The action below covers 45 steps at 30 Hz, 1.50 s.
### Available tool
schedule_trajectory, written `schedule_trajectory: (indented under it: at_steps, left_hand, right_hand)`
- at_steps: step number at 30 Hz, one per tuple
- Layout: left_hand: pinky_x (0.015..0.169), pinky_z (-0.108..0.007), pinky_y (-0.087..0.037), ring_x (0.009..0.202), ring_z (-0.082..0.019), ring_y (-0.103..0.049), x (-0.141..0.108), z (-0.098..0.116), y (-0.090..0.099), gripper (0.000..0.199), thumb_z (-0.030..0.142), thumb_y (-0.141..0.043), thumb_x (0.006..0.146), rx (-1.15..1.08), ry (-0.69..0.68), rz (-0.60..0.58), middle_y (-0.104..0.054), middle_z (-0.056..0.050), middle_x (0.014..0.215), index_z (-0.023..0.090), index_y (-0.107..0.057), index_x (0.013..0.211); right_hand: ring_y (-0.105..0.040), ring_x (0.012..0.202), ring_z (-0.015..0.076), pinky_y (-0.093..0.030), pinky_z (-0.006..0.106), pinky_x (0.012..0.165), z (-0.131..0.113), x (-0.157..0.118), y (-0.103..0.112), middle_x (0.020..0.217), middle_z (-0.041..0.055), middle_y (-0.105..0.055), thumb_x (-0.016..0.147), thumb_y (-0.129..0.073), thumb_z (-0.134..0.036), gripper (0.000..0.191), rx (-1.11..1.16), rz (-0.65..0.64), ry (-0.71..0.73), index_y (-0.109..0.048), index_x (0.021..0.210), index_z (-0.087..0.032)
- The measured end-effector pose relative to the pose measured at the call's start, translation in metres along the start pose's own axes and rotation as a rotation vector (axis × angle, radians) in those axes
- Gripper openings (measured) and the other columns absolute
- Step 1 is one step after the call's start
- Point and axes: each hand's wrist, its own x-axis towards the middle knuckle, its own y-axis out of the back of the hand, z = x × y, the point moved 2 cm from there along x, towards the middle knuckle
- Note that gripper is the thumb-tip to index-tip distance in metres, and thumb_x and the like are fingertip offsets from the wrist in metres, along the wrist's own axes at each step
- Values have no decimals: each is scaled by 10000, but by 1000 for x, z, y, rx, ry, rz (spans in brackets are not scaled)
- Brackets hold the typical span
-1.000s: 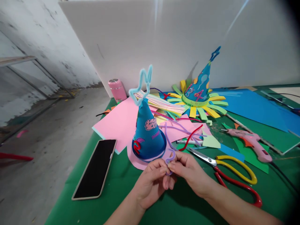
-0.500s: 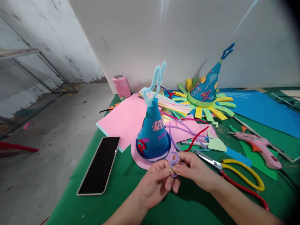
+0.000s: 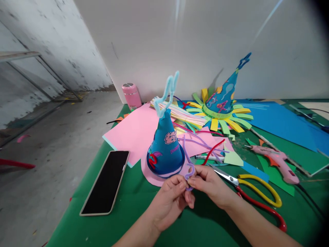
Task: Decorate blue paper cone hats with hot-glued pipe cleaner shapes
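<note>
Between my fingertips is a short purple pipe cleaner, bent into a curl. My left hand pinches its lower part from the left. My right hand grips it from the right, thumb and forefinger closed. Just behind my hands stands a blue cone party hat on a pink paper brim. A light blue pipe cleaner sticks up from its tip, and a red "2" shape is on its side. Part of the purple piece is hidden by my fingers.
Scissors with red and yellow handles lie right of my hands, and a pink glue gun beyond them. A phone lies at the left. Behind are a second cone hat, pink paper and a pink flask.
The view has shifted slightly, so everything sits a little further left. My fingers have moved slightly on the purple pipe cleaner, still held in both hands.
</note>
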Motion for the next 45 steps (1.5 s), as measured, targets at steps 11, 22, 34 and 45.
schedule_trajectory:
  at_steps: [11,22,34,45]
  left_hand:
    - [436,-199,-329,439,-92,-483,-1,6,-3,145,253,-523,765,163,-31,146,-550,-1,495,143,-514,672]
    - [450,-172,-282,471,-51,-412,-1,10,-2,166,254,-600,709,392,-67,250,-479,42,513,144,-509,624]
    - [483,-190,-308,503,-70,-406,-1,11,-6,171,279,-511,763,445,-98,240,-451,38,522,151,-477,655]
    - [585,-240,-392,628,-116,-464,-10,16,-7,112,114,-448,782,1533,-730,167,-518,-18,692,160,-527,847]
  right_hand:
    - [-477,453,69,-372,198,478,-3,2,6,519,-32,-540,691,-614,-224,185,-11,53,-37,-495,578,-138]
    - [-277,459,52,-184,196,430,-4,-1,18,508,-62,-359,755,-544,-328,242,-205,22,-53,-505,619,-133]
    - [-383,535,79,-311,204,508,-2,1,11,572,-38,-445,743,-549,-241,176,-352,147,125,-472,613,-151]
    - [-345,522,80,-273,208,475,-3,-3,12,553,-39,-414,737,-537,-234,172,-438,73,61,-468,606,-146]
